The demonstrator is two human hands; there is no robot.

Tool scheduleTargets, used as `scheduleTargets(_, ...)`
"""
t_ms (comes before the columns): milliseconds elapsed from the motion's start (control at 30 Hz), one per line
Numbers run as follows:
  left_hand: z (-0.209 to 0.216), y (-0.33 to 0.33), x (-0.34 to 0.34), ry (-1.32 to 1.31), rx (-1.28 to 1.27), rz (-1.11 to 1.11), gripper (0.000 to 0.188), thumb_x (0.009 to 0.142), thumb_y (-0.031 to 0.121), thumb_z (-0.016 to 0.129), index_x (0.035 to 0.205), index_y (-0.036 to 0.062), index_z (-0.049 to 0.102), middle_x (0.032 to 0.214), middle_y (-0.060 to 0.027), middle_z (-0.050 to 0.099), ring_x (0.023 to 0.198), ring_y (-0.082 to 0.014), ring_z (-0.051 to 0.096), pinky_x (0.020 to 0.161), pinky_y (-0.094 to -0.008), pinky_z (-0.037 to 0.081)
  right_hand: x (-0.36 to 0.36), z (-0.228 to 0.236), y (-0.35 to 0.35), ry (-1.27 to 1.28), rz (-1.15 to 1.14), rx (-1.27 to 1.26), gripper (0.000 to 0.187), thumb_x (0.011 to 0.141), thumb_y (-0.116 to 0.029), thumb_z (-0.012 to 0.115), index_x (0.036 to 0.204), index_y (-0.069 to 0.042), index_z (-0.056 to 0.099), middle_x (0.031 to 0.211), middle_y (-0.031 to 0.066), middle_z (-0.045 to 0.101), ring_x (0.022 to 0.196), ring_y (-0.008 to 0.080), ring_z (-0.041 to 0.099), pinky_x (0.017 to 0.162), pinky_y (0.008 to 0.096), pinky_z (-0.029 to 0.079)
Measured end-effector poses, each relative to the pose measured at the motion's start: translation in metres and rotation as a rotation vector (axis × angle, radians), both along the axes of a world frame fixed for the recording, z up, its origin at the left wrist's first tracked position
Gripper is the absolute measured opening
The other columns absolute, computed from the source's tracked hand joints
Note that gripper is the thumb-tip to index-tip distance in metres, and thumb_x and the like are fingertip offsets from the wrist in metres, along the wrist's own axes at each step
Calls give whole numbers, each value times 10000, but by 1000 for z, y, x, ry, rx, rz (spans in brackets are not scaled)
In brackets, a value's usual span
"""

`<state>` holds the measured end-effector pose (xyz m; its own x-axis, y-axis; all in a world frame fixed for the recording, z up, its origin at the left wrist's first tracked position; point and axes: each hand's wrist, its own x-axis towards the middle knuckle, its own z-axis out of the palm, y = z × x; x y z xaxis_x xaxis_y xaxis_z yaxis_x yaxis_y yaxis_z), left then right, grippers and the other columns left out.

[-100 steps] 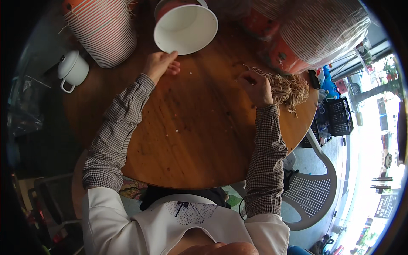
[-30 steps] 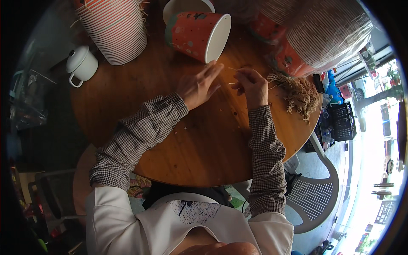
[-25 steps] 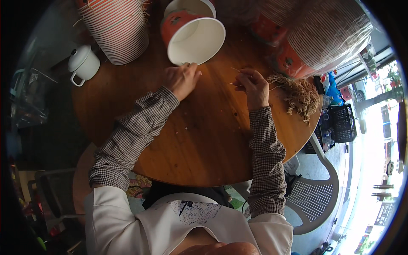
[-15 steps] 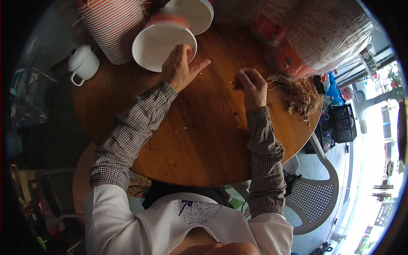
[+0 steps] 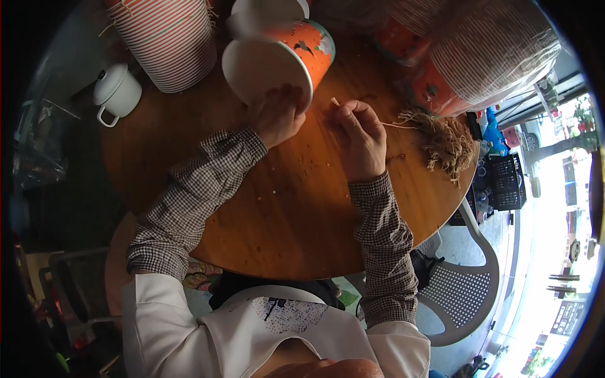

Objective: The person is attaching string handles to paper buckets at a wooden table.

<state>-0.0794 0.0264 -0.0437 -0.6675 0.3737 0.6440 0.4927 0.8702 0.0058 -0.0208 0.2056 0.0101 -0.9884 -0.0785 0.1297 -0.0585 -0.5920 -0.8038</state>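
Observation:
An orange paper bucket (image 5: 287,60) with a white inside lies tilted on its side on the round wooden table (image 5: 283,208), its mouth toward me. My left hand (image 5: 277,116) grips its lower rim. My right hand (image 5: 360,135) is just right of the bucket, with a thin straw-coloured string (image 5: 394,125) pinched between its fingertips; the string runs right to a bundle of similar strings (image 5: 444,142).
A tall stack of striped paper buckets (image 5: 170,38) stands at the back left, and another stack in plastic wrap (image 5: 485,50) lies at the back right. A white enamel mug (image 5: 116,94) sits at the left. A white plastic chair (image 5: 463,293) stands at the right.
My left hand has turned and drawn the bucket toward my right hand, so its orange side shows. My right hand stayed in place, holding the string.

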Motion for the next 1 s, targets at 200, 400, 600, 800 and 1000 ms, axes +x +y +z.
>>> scheduleTargets(200, 25, 13, 28, 27, 124, -235, 501, 763, 537, 685, 937, 74, 602, 918, -86, 653, 810, -251, 653, 702, -391, 529, 3, 5, 0, 60, -48, -29, 89, 944, -90, 579, 998, -20, 587, 1085, 99, 635, 1000, 170, 618, 861, 330, 521)
scheduleTargets(400, 40, 16, 37, -170, 535, -309, 321, 826, 334, 715, 860, 49, 573, 780, -72, 627, 658, -219, 632, 587, -351, 508, 4, -1, 3, 61, 32, -22, 85, 937, -87, 593, 994, -24, 597, 1028, 57, 643, 944, 144, 616, 847, 308, 516)
scheduleTargets(600, 48, 10, 59, -597, 1107, -428, 481, 1012, 397, 410, 777, 10, 574, 672, -22, 557, 599, -88, 491, 550, -242, 396, 7, -1, 2, 128, 70, 142, 78, 912, -62, 626, 980, -25, 621, 953, 11, 635, 887, 99, 600, 811, 256, 507)
scheduleTargets(800, 52, 12, 59, -682, 1066, -409, 475, 996, 416, 458, 801, 6, 599, 665, -4, 546, 622, -76, 510, 553, -229, 405, 7, -5, -1, 154, 37, 314, 56, 905, -35, 626, 958, -18, 625, 894, -15, 623, 827, 61, 554, 756, 216, 471)
scheduleTargets(1000, 50, 20, 64, -641, 1110, -441, 337, 993, 276, 518, 777, 26, 587, 653, 16, 541, 586, -56, 473, 538, -220, 378, 5, -9, -1, 149, 60, 383, 69, 898, -54, 640, 953, -16, 623, 890, -10, 619, 824, 68, 564, 746, 228, 485)
